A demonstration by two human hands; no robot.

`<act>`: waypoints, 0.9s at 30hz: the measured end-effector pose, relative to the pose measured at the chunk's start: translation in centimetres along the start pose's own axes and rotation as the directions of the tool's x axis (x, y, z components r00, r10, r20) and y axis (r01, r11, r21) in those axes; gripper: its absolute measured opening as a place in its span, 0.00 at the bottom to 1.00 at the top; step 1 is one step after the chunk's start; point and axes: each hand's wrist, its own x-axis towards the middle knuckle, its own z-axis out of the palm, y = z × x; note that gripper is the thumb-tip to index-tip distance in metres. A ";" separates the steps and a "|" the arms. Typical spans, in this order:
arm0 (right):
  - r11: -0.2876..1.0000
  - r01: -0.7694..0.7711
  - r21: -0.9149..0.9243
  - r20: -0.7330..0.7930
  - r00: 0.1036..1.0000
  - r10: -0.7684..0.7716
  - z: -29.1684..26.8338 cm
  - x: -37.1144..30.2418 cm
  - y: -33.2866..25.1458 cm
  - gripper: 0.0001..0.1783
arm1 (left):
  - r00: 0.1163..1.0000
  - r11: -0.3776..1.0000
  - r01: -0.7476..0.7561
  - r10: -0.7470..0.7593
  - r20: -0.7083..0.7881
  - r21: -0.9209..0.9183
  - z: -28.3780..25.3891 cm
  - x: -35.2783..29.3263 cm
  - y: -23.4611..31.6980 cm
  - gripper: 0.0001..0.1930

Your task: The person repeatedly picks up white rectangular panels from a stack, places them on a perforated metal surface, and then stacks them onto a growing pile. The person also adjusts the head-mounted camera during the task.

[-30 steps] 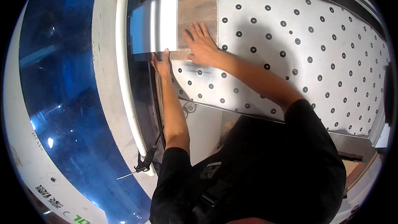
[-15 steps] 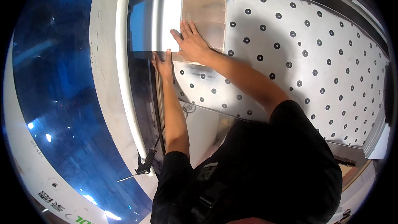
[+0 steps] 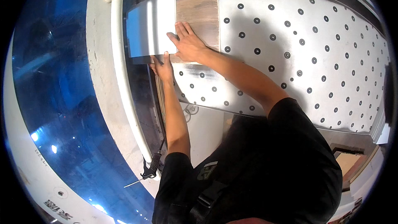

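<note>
Head view: a person leans over a white table (image 3: 315, 49) dotted with black discs, both arms reaching toward twelve o'clock.
Panel: a wood-grain panel (image 3: 199, 8) with a glossy reflective left part lies flat at twelve o'clock on the table's left end.
Right hand: the right hand (image 3: 188, 45) rests palm down on the panel, fingers spread flat, gripping nothing.
Left hand: the left hand (image 3: 163, 67) sits at the panel's near edge, at seven o'clock from the right hand; fingers extended against the edge, not curled.
Surroundings: a white tube (image 3: 124, 79) runs along the table's left side.
Risk: likely the panel skews or slides if the hands press unevenly; fingertips at the edge could get pinched.
</note>
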 end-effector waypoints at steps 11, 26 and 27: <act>0.998 0.020 -0.063 -0.031 0.999 -0.022 0.1 0.2 0.0 0.45 | 1.000 0.999 -0.014 0.015 -0.025 0.043 0.5 0.3 0.0 0.55; 0.986 0.066 -0.150 -0.096 0.992 -0.081 0.2 -0.4 -0.5 0.42 | 0.998 0.999 -0.035 0.036 -0.051 0.026 1.0 0.0 0.4 0.57; 0.985 0.057 -0.162 -0.101 0.992 -0.074 0.3 -0.6 -0.4 0.42 | 0.998 0.999 -0.032 0.034 -0.051 0.028 1.2 -0.1 0.8 0.57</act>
